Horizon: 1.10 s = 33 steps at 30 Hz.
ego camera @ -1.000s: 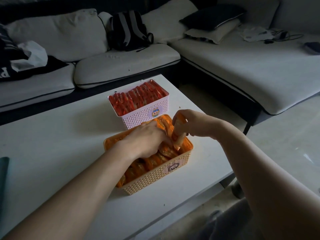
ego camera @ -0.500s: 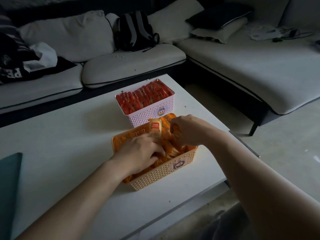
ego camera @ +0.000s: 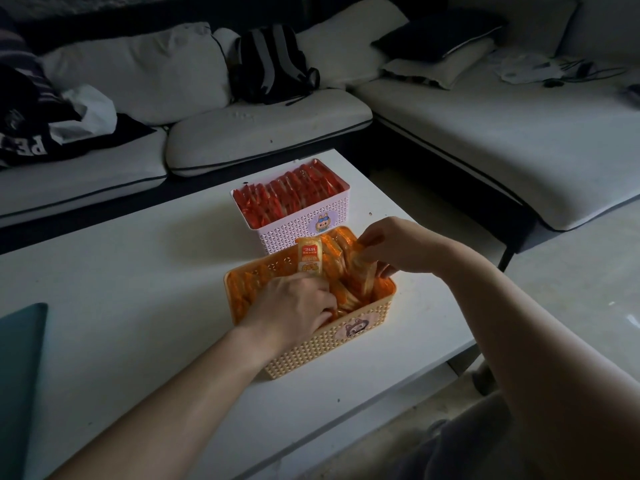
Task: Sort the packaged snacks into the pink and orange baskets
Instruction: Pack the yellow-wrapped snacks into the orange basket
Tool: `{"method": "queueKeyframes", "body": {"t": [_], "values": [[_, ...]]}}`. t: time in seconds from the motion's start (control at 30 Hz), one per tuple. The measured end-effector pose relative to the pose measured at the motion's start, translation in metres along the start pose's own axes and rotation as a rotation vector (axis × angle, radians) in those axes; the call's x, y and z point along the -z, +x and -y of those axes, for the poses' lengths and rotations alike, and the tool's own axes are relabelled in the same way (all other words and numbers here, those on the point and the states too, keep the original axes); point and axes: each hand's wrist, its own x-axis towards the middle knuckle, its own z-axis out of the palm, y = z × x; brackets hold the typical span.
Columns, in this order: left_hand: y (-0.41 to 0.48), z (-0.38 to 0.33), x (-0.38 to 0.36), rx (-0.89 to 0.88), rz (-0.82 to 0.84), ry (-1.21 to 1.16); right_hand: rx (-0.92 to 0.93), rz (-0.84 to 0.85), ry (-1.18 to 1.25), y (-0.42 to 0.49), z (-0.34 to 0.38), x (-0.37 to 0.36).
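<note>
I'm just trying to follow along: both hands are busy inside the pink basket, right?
Not quite. The head view shows the left hand and right hand handling orange packets inside the orange basket; the pink basket sits behind it.

Left hand [ego camera: 294, 306] and right hand [ego camera: 391, 244] hold packets [ego camera: 310, 256] inside orange basket [ego camera: 311, 355].

A home living room is shown: a pale corner sofa [ego camera: 502, 140] is strewn with cushions [ego camera: 438, 32], a backpack [ego camera: 273, 64] and crumpled clothes [ego camera: 31, 140], and a low white coffee table [ego camera: 121, 271] is set close before it.
</note>
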Motion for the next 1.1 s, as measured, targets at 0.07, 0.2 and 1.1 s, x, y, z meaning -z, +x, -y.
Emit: {"method": "queueKeyframes", "body": {"t": [0.07,0.2,1.1], "values": [[0.0,0.003,-0.002,0.006,-0.026,-0.011,0.067,-0.054,-0.108,-0.001,0.001,0.001],[-0.001,0.009,-0.005,0.026,-0.028,-0.031,0.191,-0.145,-0.217,-0.007,0.013,0.001],[0.008,0.003,-0.007,-0.101,0.01,0.078,0.293,-0.121,-0.639,-0.023,0.035,0.0]]}}
